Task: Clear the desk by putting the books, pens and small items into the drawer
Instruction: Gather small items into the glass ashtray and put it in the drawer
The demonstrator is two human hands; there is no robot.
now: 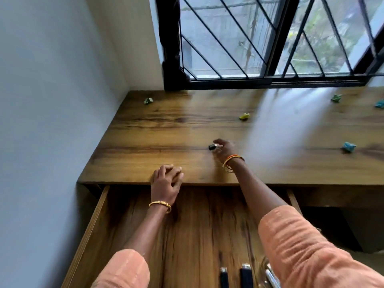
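My right hand (224, 148) reaches over the wooden desk (158, 138) and pinches a small black item with a silver tip (212, 146) between thumb and fingers. My left hand (166, 179) rests empty on the desk's front edge with fingers loosely curled. Below the desk edge the wooden drawer (95, 221) stands pulled out. Two dark pens (234, 275) and a shiny metal item (270, 275) lie at its near end. Small figurines sit on the desk: a green one (148, 101) at the far left, a yellow-green one (244, 116) in the middle, a blue one (349, 146) at right.
A pale wall borders the desk on the left. A barred window (270, 38) runs along the back. Two more small figurines, green (336, 98) and blue (379, 103), sit at the far right. A second drawer front (332, 196) lies to the right, closed.
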